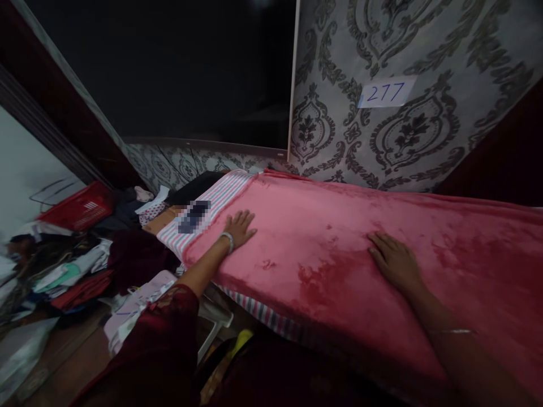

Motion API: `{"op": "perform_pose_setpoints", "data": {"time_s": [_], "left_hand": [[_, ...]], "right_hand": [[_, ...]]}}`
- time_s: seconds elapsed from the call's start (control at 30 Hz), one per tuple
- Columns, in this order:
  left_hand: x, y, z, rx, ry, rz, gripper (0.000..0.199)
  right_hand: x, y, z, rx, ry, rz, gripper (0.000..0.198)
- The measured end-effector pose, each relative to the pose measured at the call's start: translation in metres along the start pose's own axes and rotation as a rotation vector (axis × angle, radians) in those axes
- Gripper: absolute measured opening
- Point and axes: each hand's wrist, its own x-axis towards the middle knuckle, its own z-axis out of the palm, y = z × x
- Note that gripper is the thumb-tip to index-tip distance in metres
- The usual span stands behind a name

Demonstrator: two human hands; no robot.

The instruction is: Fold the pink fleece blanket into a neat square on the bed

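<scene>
A pink plush blanket with darker red patches lies spread over a long raised surface. Under it, a striped cloth shows at the left end and along the near edge. My left hand rests on the blanket near its left end, fingers spread, a bracelet on the wrist. Further right, my right hand lies flat on the blanket, fingers stretched out and empty. A blurred-out dark patch sits on the striped cloth, left of my left hand; I cannot tell what it is.
A large dark screen hangs on the patterned wall behind. Right of it, a paper label reads 277. At the left are a red basket and heaps of clothes. A white stool stands below the near edge.
</scene>
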Motion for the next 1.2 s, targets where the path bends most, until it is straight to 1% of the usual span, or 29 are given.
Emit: {"op": "perform_pose_setpoints", "data": {"time_s": [0.1, 0.2, 0.37, 0.5, 0.57, 0.63, 0.67, 0.7, 0.77, 0.83, 0.9, 0.93, 0.97, 1.0, 1.1, 1.17, 1.2], "left_hand": [[-0.012, -0.042, -0.003, 0.021, -0.01, -0.127, 0.073], [-0.031, -0.064, 0.0, 0.027, 0.01, -0.152, 0.071], [-0.071, -0.076, 0.006, 0.042, 0.143, -0.167, 0.053], [-0.102, -0.079, -0.001, 0.052, 0.152, -0.16, 0.044], [-0.112, -0.078, -0.008, 0.053, 0.152, -0.142, 0.042], [-0.114, -0.071, -0.014, 0.05, 0.15, -0.112, 0.044], [-0.112, -0.064, -0.015, 0.046, 0.147, -0.09, 0.046], [-0.107, -0.053, -0.016, 0.039, 0.144, -0.062, 0.048], [-0.094, -0.023, -0.013, 0.018, 0.132, 0.022, 0.053], [-0.079, 0.013, -0.006, -0.019, 0.093, 0.181, 0.058], [-0.069, 0.045, 0.002, -0.058, 0.01, 0.418, 0.064], [-0.067, 0.056, 0.006, -0.065, -0.014, 0.495, 0.065], [-0.067, 0.062, 0.01, -0.063, -0.021, 0.529, 0.065], [-0.067, 0.064, 0.013, -0.056, -0.004, 0.514, 0.064], [-0.07, 0.051, 0.02, -0.044, 0.097, 0.357, 0.062], [-0.069, 0.039, 0.022, -0.039, 0.125, 0.29, 0.062], [-0.068, 0.035, 0.022, -0.036, 0.128, 0.276, 0.062]], "right_hand": [[0.0, 0.004, 0.006, 0.004, 0.042, -0.026, 0.05], [0.001, 0.006, 0.01, 0.002, 0.067, -0.041, 0.05], [0.002, 0.006, 0.008, 0.003, 0.063, -0.034, 0.048], [0.003, 0.004, 0.005, 0.014, 0.047, -0.016, 0.047], [0.003, 0.003, 0.004, 0.025, 0.046, -0.011, 0.047], [0.002, 0.003, 0.003, 0.041, 0.048, -0.013, 0.047], [0.003, 0.003, 0.004, 0.05, 0.048, -0.014, 0.047], [0.003, 0.004, 0.004, 0.06, 0.048, -0.014, 0.048], [0.004, 0.005, 0.005, 0.079, 0.045, -0.005, 0.048], [0.007, 0.004, 0.005, 0.105, 0.038, 0.011, 0.047], [0.007, -0.002, 0.0, 0.151, 0.053, 0.028, 0.045], [0.005, -0.006, -0.006, 0.189, 0.081, 0.035, 0.044], [0.001, -0.013, -0.016, 0.241, 0.124, 0.041, 0.042], [-0.004, -0.021, -0.028, 0.306, 0.18, 0.048, 0.04], [-0.035, -0.055, -0.081, 0.573, 0.371, 0.09, 0.028], [-0.062, -0.079, -0.119, 0.739, 0.498, 0.118, 0.021], [-0.074, -0.088, -0.136, 0.789, 0.52, 0.074, 0.02]]}}
